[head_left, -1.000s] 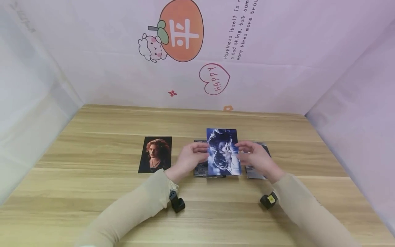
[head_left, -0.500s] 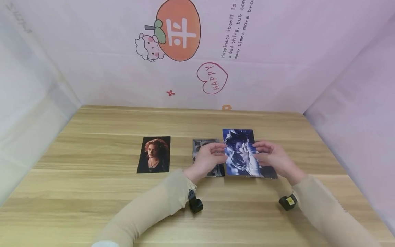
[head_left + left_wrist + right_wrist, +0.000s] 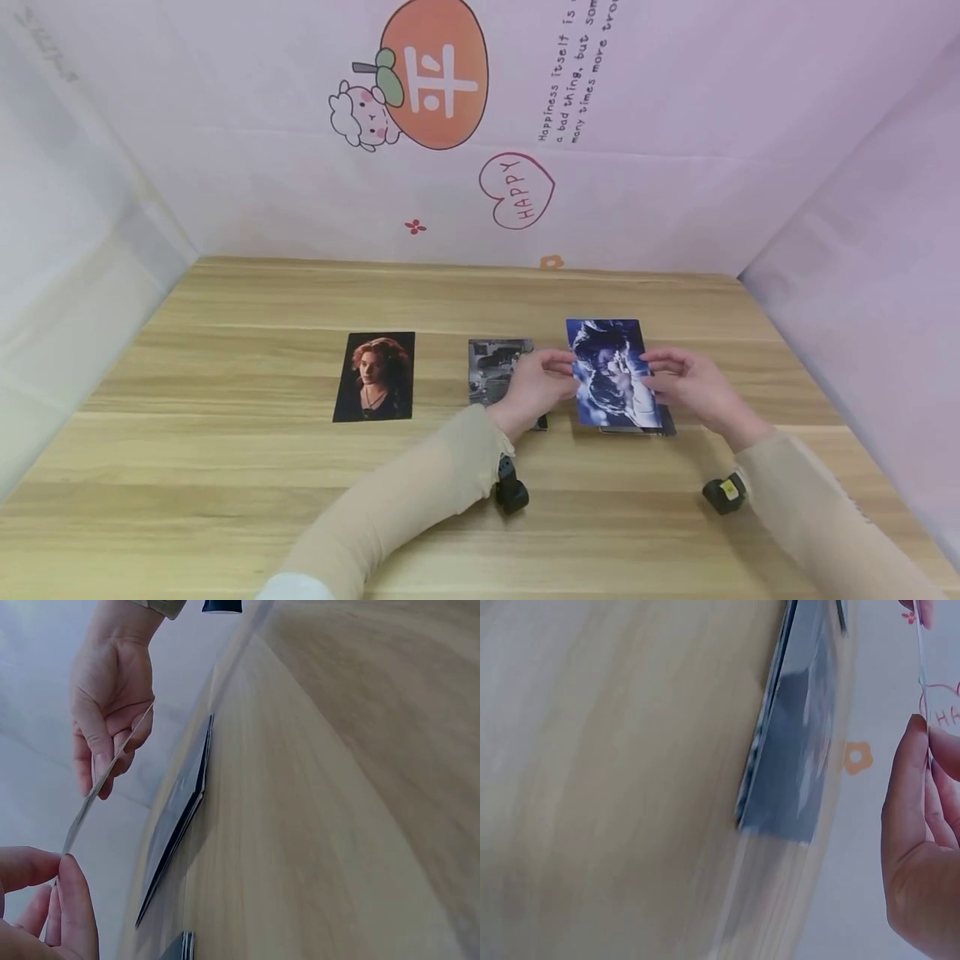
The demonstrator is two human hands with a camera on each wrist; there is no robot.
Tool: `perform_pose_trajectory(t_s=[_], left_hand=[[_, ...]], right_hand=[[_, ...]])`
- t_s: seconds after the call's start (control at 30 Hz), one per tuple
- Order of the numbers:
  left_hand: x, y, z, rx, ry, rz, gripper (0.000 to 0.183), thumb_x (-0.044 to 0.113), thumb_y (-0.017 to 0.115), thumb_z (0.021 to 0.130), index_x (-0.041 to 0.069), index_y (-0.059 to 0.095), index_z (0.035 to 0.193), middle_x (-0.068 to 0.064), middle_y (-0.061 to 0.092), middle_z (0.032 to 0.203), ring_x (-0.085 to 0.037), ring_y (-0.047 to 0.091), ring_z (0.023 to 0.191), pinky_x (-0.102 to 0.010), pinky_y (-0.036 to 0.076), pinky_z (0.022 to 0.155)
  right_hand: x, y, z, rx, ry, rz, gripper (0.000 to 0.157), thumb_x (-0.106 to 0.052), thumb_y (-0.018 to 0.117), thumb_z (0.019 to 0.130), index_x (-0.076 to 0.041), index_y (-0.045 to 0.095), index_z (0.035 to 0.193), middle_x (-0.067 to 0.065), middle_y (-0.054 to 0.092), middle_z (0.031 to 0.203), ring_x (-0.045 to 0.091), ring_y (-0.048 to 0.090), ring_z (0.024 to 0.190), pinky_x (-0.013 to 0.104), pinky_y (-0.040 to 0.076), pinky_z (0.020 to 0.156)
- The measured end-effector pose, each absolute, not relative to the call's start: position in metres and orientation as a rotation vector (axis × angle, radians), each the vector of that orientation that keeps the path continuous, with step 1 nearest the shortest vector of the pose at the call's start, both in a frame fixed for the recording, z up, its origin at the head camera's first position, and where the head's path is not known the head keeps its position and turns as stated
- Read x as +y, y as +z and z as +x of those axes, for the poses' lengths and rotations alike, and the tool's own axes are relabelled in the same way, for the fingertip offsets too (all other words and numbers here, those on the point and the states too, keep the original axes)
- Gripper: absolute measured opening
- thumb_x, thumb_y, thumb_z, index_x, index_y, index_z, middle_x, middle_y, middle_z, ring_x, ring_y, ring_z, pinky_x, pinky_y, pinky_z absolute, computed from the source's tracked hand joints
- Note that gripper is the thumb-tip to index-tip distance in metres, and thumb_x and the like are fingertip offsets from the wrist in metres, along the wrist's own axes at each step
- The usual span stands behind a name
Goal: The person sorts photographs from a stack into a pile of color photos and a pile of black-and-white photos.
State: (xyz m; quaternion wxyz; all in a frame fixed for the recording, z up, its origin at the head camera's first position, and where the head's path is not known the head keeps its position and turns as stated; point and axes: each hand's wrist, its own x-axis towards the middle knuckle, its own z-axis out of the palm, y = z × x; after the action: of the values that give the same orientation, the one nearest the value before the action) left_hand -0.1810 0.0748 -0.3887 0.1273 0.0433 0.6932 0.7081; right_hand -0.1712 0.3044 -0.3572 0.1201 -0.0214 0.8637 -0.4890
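A blue-toned photo card [image 3: 609, 375] hangs upright between both hands, above the right-hand pile of cards [image 3: 784, 761]. My left hand [image 3: 536, 385] pinches its left edge between thumb and fingers. On the opposite edge, the right hand [image 3: 696, 390] has the same pinch. Seen from the left wrist, the held card [image 3: 90, 799] is nearly edge-on. Most of the right pile is hidden behind it in the head view. Left of it lies a grey photo card pile [image 3: 489, 375], partly covered by the left hand.
A dark portrait card [image 3: 372, 379] of a red-haired figure lies farther left on the wooden table [image 3: 247, 467]. Black wrist cameras [image 3: 512, 493] hang below both sleeves. White printed cloth [image 3: 637, 200] stands behind the table and along its sides.
Both hands have carried the blue-toned photo card to the right, from over the middle pile to over the right pile. More of the middle pile's left part shows. The portrait card stays put.
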Motion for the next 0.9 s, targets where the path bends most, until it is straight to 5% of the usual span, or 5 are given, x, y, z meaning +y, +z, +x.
perform_pose_trajectory(t_s=[0.13,0.37,0.47,0.67,0.9], left_hand=[[0.085,-0.390,-0.183,2.016,2.050,0.117,0.038,-0.010,0.067,0.075,0.001,0.064,0.112,-0.008,0.064,0.096,-0.012,0.063,0.080,-0.022,0.057,0.069],[0.095,-0.371,-0.193,1.995,2.046,0.152,0.041,-0.009,0.068,0.075,0.003,0.064,0.114,-0.004,0.064,0.098,-0.012,0.062,0.083,-0.023,0.056,0.073],[0.096,-0.361,-0.196,1.990,2.044,0.147,0.040,-0.008,0.068,0.076,0.004,0.064,0.114,-0.003,0.064,0.098,-0.012,0.061,0.085,-0.022,0.056,0.074],[0.096,-0.355,-0.197,1.942,2.074,0.125,0.038,-0.009,0.067,0.077,0.004,0.064,0.112,-0.003,0.063,0.096,-0.012,0.060,0.082,-0.024,0.056,0.074],[0.081,-0.356,-0.195,1.942,2.059,0.176,0.040,-0.008,0.067,0.078,0.003,0.062,0.116,-0.006,0.064,0.102,-0.013,0.061,0.086,-0.026,0.057,0.076]], right_hand=[[0.313,-0.359,-0.172,2.550,-1.402,-0.054,0.052,-0.007,0.060,0.089,0.013,0.038,0.132,0.028,0.051,0.124,0.001,0.061,0.083,0.025,0.057,0.078],[0.326,-0.347,-0.179,2.532,-1.438,-0.053,0.054,-0.006,0.060,0.089,0.014,0.035,0.133,-0.016,0.057,0.100,-0.004,0.059,0.084,0.021,0.056,0.078],[0.330,-0.340,-0.184,2.498,-1.485,-0.073,0.046,-0.005,0.059,0.091,0.011,0.039,0.129,-0.024,0.057,0.094,-0.003,0.060,0.085,0.020,0.056,0.078],[0.335,-0.334,-0.187,2.379,-1.578,-0.070,0.027,-0.002,0.057,0.091,-0.015,0.049,0.113,-0.023,0.059,0.096,-0.001,0.061,0.087,0.020,0.055,0.079],[0.324,-0.331,-0.186,2.321,-1.623,-0.068,0.028,0.000,0.058,0.090,-0.017,0.051,0.110,-0.019,0.060,0.097,0.002,0.062,0.086,0.022,0.056,0.079]])
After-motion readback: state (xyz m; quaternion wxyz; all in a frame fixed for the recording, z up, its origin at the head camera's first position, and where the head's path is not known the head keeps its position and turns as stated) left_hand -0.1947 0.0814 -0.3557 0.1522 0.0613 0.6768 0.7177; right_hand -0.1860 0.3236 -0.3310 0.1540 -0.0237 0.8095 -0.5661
